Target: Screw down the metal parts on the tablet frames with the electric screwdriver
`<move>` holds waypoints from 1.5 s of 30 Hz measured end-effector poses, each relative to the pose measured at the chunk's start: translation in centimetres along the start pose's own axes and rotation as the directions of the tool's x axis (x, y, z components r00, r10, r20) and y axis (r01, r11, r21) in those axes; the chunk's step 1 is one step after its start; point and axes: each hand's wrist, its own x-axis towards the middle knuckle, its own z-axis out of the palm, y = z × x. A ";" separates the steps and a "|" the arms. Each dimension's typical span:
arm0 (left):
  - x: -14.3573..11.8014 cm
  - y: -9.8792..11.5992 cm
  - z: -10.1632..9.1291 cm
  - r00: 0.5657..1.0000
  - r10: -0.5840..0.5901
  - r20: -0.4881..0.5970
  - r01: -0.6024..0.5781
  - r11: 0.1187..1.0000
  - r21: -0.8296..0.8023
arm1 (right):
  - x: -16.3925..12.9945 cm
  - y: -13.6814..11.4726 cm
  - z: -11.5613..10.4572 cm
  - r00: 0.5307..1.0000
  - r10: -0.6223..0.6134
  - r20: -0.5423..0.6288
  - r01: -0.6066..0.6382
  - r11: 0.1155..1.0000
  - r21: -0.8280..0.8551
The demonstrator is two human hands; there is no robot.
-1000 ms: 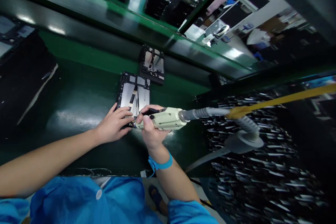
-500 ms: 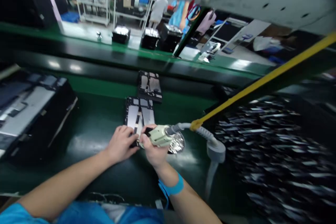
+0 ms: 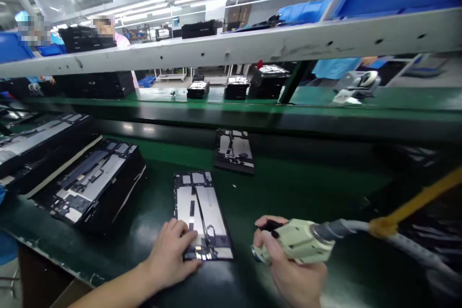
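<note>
Right hand [image 3: 292,269], clenched round electric screwdriver [image 3: 296,246], now lifted clear of tablet frame [image 3: 202,214]; left hand [image 3: 173,250] fingers flat, released, still pinning frame on worktop [image 3: 119,255]. Fastening pass looks finished.

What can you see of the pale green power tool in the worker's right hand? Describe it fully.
The pale green, boxy plastic-looking power tool lies roughly level in the right hand, whose fingers wrap its front. Its round metal nose points left toward the open tablet-like device on the green bench, but stays clear of it. A black switch sits on top. A grey ribbed hose leaves its rear beside a yellow cord.
</note>
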 end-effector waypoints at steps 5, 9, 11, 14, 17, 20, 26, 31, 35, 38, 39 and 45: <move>7.4 -6.0 -1.3 0.948 -0.168 -0.270 0.192 0.979 0.065 | 0.0 -0.4 0.4 0.999 -0.040 0.033 0.042 0.996 -0.085; 15.4 -10.2 -0.9 0.825 -0.328 -0.461 0.388 0.921 0.039 | 0.4 -1.5 0.7 1.000 -0.005 0.014 0.006 0.994 -0.111; 18.1 -11.2 -0.5 0.768 -0.364 -0.527 0.436 0.900 0.014 | 0.6 -1.8 0.8 1.000 0.023 -0.015 -0.025 0.996 -0.089; 19.5 -11.0 0.0 0.774 -0.329 -0.541 0.394 0.919 0.005 | 0.9 -1.9 0.9 0.999 0.036 -0.031 -0.039 0.996 -0.081; 18.3 -10.1 1.0 0.865 -0.229 -0.446 0.267 0.963 0.024 | 1.0 -1.4 1.0 0.998 0.043 -0.046 -0.047 0.994 -0.100; 17.1 -10.1 1.8 0.911 -0.201 -0.361 0.224 0.974 0.023 | 0.8 -0.7 1.2 0.997 0.050 -0.059 -0.057 0.991 -0.123; 18.3 -13.6 0.8 0.822 -0.424 -0.380 0.451 0.892 -0.022 | 0.7 0.6 1.0 0.997 0.081 -0.007 -0.080 0.980 -0.184; 17.5 -13.5 0.9 0.854 -0.414 -0.317 0.425 0.904 -0.035 | 1.0 1.0 0.5 0.999 -0.005 0.039 0.014 0.973 -0.230; 16.3 -12.4 1.6 0.907 -0.336 -0.256 0.340 0.940 -0.027 | 1.0 1.2 0.5 0.999 -0.018 0.046 0.028 0.976 -0.216; 16.1 -12.1 1.8 0.930 -0.288 -0.226 0.291 0.957 -0.023 | 1.0 1.2 0.5 0.999 -0.011 0.042 0.020 0.978 -0.208; 16.1 -12.1 1.8 0.934 -0.279 -0.222 0.281 0.959 -0.023 | 1.0 1.2 0.5 0.999 -0.006 0.046 0.016 0.977 -0.213; 16.1 -12.3 1.8 0.941 -0.251 -0.228 0.251 0.967 -0.030 | 1.5 1.8 0.2 0.997 -0.071 -0.029 0.060 0.959 -0.277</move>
